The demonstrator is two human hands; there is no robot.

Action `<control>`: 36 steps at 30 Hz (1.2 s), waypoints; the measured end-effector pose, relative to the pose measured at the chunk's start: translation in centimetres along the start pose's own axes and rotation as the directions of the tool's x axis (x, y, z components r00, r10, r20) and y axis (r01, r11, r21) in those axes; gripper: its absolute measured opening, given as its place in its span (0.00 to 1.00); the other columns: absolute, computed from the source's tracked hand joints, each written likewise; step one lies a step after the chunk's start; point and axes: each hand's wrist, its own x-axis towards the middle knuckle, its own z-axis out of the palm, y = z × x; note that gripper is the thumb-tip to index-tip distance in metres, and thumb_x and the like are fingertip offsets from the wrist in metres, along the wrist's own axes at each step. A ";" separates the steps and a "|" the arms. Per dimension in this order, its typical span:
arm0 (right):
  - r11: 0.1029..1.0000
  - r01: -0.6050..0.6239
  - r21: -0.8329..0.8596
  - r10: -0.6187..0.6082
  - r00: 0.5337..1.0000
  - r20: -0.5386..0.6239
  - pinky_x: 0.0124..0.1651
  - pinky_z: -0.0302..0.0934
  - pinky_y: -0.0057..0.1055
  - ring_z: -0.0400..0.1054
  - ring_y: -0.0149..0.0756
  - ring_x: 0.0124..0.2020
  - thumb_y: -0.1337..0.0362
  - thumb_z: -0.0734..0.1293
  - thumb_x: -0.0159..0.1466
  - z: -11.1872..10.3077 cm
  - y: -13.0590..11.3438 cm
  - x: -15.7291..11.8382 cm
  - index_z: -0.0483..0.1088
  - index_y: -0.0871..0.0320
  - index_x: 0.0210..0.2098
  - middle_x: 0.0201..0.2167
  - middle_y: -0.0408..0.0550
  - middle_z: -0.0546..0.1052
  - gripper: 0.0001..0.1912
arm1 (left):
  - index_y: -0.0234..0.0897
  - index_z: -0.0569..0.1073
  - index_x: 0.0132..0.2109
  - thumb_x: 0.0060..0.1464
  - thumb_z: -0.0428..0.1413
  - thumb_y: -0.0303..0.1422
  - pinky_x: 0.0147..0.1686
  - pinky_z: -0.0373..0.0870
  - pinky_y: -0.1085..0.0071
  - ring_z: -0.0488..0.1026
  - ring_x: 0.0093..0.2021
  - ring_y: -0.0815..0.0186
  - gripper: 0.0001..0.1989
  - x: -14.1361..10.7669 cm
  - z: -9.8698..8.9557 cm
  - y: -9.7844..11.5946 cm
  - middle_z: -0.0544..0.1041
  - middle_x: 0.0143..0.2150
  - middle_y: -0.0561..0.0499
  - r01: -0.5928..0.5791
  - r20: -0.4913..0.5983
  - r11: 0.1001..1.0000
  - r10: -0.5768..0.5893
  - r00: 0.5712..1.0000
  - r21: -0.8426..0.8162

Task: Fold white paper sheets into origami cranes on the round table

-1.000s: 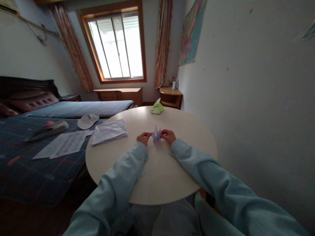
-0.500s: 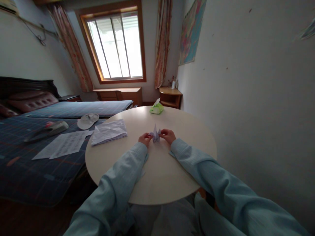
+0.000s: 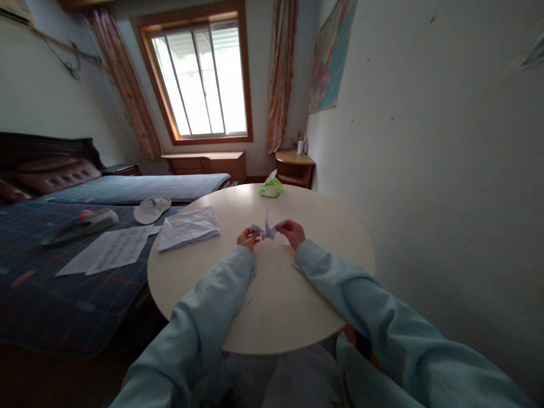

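A folded white paper crane (image 3: 267, 230) is between my two hands, over the middle of the round table (image 3: 289, 300). Its thin point stands upright and its wings spread to both sides. My left hand (image 3: 248, 239) pinches the left wing, while my right hand (image 3: 292, 233) has the right wing between thumb and fingers. Both hands are closed on the paper. From this distance I cannot tell whether the crane's base touches the tabletop.
A stack of white paper (image 3: 189, 228) lies at the table's left edge, and a green tissue pack (image 3: 271, 187) stands at the far side. On the bed to the left are printed sheets (image 3: 113, 249) and a pale cap (image 3: 152, 209). A wall runs along the right.
My hands have drawn slightly apart. The crane's wings, which stood up and close together, are now spread out sideways, and its body sits a little higher.
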 end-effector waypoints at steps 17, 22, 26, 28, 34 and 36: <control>1.000 -0.002 0.000 0.002 0.992 0.127 0.31 0.61 0.29 0.66 0.31 0.25 0.59 0.68 0.39 0.2 -1.1 -0.6 0.66 0.60 0.20 0.21 0.43 0.72 0.12 | 0.33 0.65 0.29 0.27 0.60 0.33 0.24 0.64 0.75 0.67 0.25 0.71 0.17 -1.2 0.7 0.6 0.69 0.27 0.52 0.131 0.168 0.980 -0.105 0.980 -0.153; 0.999 -0.002 -0.047 0.010 0.987 0.158 0.25 0.59 0.26 0.64 0.28 0.23 0.54 0.63 0.44 0.1 -1.1 -0.5 0.66 0.60 0.22 0.19 0.43 0.70 0.15 | 0.34 0.64 0.28 0.33 0.57 0.33 0.22 0.63 0.76 0.66 0.25 0.72 0.13 -1.3 0.6 0.8 0.68 0.27 0.53 0.122 0.174 0.986 -0.102 0.979 -0.111; 0.999 -0.033 -0.030 0.036 0.992 0.118 0.25 0.59 0.24 0.63 0.28 0.25 0.52 0.61 0.46 0.0 -1.2 -0.4 0.66 0.60 0.23 0.22 0.44 0.70 0.17 | 0.34 0.64 0.28 0.34 0.57 0.34 0.23 0.64 0.76 0.67 0.27 0.71 0.12 -1.3 0.6 0.8 0.69 0.28 0.53 0.110 0.185 0.992 -0.097 0.978 -0.062; 0.999 -0.045 -0.011 0.046 0.995 0.087 0.26 0.60 0.24 0.63 0.29 0.28 0.51 0.60 0.46 -0.1 -1.3 -0.3 0.66 0.60 0.24 0.26 0.45 0.71 0.17 | 0.34 0.64 0.28 0.34 0.57 0.34 0.22 0.64 0.76 0.67 0.27 0.70 0.12 -1.3 0.7 0.8 0.69 0.27 0.53 0.104 0.185 0.993 -0.093 0.978 -0.049; 0.991 -0.068 0.113 0.057 0.994 0.097 0.34 0.59 0.27 0.63 0.31 0.36 0.51 0.59 0.47 -0.1 -1.6 -0.4 0.66 0.60 0.25 0.35 0.48 0.70 0.17 | 0.34 0.64 0.27 0.30 0.59 0.34 0.19 0.62 0.77 0.66 0.24 0.71 0.14 -1.5 0.7 1.0 0.67 0.24 0.54 0.076 0.237 0.997 -0.073 0.969 -0.002; 0.987 -0.084 0.137 0.069 0.991 0.116 0.36 0.59 0.29 0.64 0.31 0.36 0.51 0.60 0.47 0.0 -1.7 -0.4 0.66 0.60 0.24 0.33 0.47 0.71 0.17 | 0.34 0.63 0.26 0.29 0.59 0.35 0.18 0.61 0.78 0.65 0.23 0.72 0.15 -1.5 0.7 1.0 0.67 0.23 0.55 0.074 0.256 0.997 -0.072 0.964 0.001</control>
